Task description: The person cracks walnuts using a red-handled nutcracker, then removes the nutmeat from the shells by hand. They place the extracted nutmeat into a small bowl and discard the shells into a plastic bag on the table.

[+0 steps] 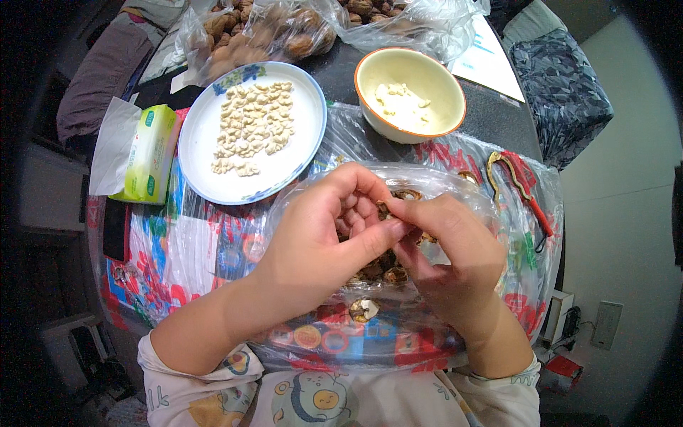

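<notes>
My left hand [325,229] and my right hand [453,240] meet over a clear plastic bag [443,179] that holds broken walnut shells [395,275]. Between their fingertips is a small piece of walnut [383,209], partly hidden by the fingers. A half walnut with pale kernel showing [364,309] lies just in front of the bag, nearer my body. Beyond my left hand, a white plate with a blue rim [197,171] carries rows of peeled walnut kernels [253,125]. An orange-rimmed bowl [368,115] at the upper right holds pale kernel pieces [400,104].
A gold-coloured nutcracker with a red handle [539,216] lies at the right. A tissue pack [152,155] and a phone [116,229] are at the left. Plastic bags of whole walnuts [221,26] stand at the back. Wrinkled plastic sheeting [240,224] covers the near table.
</notes>
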Motion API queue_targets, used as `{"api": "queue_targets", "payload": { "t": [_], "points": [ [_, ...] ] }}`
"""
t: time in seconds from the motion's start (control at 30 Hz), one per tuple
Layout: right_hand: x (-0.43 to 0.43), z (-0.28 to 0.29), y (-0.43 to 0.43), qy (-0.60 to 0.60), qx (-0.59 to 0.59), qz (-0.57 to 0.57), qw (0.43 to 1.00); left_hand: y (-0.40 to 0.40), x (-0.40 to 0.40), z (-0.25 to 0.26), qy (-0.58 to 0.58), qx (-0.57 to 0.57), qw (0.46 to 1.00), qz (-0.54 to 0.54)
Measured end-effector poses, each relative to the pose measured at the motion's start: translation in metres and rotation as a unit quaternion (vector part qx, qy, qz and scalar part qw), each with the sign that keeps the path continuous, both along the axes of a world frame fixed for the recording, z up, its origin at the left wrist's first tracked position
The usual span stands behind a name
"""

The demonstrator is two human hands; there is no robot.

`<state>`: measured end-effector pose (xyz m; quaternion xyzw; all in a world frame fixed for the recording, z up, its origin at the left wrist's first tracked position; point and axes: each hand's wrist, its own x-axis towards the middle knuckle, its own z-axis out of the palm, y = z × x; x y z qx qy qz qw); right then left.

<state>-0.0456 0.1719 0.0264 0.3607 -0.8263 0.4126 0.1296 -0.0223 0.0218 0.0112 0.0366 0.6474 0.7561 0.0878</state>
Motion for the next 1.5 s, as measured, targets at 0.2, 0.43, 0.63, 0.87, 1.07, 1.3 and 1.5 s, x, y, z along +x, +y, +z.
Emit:
{"api": "queue_targets", "payload": {
  "t": [0.2,0.43,0.63,0.87,1.07,1.3,1.5],
  "points": [
    [-0.001,0.001,0.002,-0.026,-0.010,0.007,1.000,0.002,-0.001,0.003,-0.003,0.008,1.000,-0.005],
    [-0.001,-0.003,0.006,-0.054,-0.033,-0.009,0.998,-0.003,0.000,0.007,-0.023,-0.037,0.997,-0.061],
    [-0.001,0.000,0.007,0.020,0.051,0.019,0.998,-0.004,0.001,0.007,0.072,-0.189,0.979,-0.035],
    [-0.003,-0.005,0.010,0.082,0.072,0.096,0.989,-0.002,-0.001,0.013,0.093,-0.276,0.956,-0.036],
    [-0.004,-0.005,0.008,0.122,0.059,0.103,0.985,0.001,0.002,0.012,0.086,-0.266,0.959,-0.038],
    [-0.001,-0.005,0.008,0.098,0.055,0.098,0.989,0.000,0.005,0.012,0.135,-0.283,0.948,-0.049],
    [0.002,0.001,0.008,-0.037,0.006,0.008,0.999,-0.001,0.004,0.008,0.013,-0.085,0.995,-0.051]
  ]
}}
